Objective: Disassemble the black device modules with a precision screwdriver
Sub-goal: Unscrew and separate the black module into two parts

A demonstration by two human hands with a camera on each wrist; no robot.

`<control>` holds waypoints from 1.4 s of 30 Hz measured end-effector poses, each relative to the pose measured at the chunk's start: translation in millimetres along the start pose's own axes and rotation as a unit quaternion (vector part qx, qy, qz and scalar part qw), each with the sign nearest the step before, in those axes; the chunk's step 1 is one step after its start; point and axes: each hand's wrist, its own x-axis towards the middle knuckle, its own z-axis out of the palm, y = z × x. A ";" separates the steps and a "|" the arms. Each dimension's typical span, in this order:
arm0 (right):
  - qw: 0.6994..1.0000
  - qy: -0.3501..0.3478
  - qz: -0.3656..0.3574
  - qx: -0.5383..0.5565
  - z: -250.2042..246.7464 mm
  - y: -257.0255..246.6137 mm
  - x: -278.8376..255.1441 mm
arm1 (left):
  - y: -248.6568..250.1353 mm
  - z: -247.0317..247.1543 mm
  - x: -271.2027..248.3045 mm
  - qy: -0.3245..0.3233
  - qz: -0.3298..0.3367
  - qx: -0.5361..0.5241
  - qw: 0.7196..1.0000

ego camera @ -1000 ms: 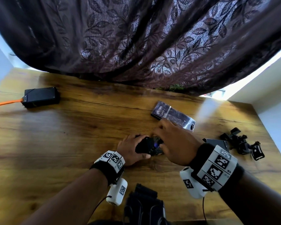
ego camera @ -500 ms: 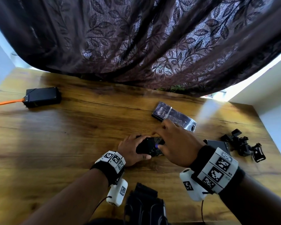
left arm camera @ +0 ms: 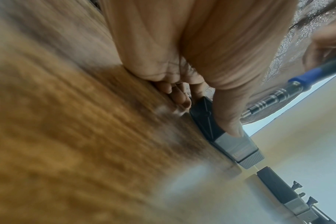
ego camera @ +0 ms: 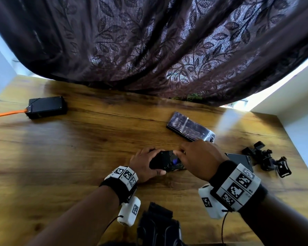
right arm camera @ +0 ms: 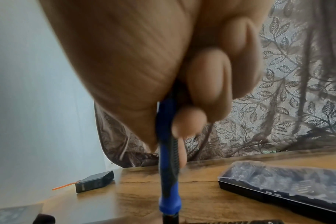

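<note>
Right hand: the right hand (ego camera: 197, 158) pinches a slim blue-and-black precision screwdriver (right arm camera: 168, 163) between thumb and curled fingers, shaft pointing down at the work.
Left hand: the left hand (ego camera: 144, 166) grips a small black device module with a grey textured end (left arm camera: 228, 136), thumb laid along its top and fingers tucked at its far side, pressing it to the wooden table (ego camera: 78, 157).
Module position: near the middle of the table, between the two hands, lying flat.
Tip contact: cannot tell whether the bit sits in a screw; the right hand hides it in the head view.
Doing the step well: judged from this pose, the driver should stand square to the screw, with firm downward pressure and small turns, while the left hand stops the module twisting. A tilted bit could slip and strip the head.
Nearby, right: a flat black plate (ego camera: 238, 159) and a cluster of black mounting clamps (ego camera: 267, 160).
Nearby, behind: a clear-lidded black bit case (ego camera: 190, 128), just beyond the right hand.
Far left: a black rectangular box with an orange strap (ego camera: 46, 106), well apart.
Backdrop: a dark leaf-patterned curtain (ego camera: 149, 41).
Obstruction: nothing stands between the hands; loosened screws could roll toward the clamps.
</note>
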 end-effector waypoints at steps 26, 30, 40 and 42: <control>0.895 0.213 0.165 0.356 74.5 74.6 -56.1 | 17.9 4.3 7.4 0.046 -0.069 -0.045 0.996; 0.877 0.229 0.186 0.379 81.9 82.8 -58.9 | 18.6 -0.5 5.4 0.007 -0.059 -0.028 0.998; 0.862 0.230 0.157 0.424 93.4 80.9 -58.8 | 4.0 -4.6 3.8 -0.044 -0.030 -0.048 0.997; 0.863 0.234 0.144 0.423 94.0 77.9 -58.1 | 4.0 -4.8 3.2 -0.049 -0.030 -0.050 0.997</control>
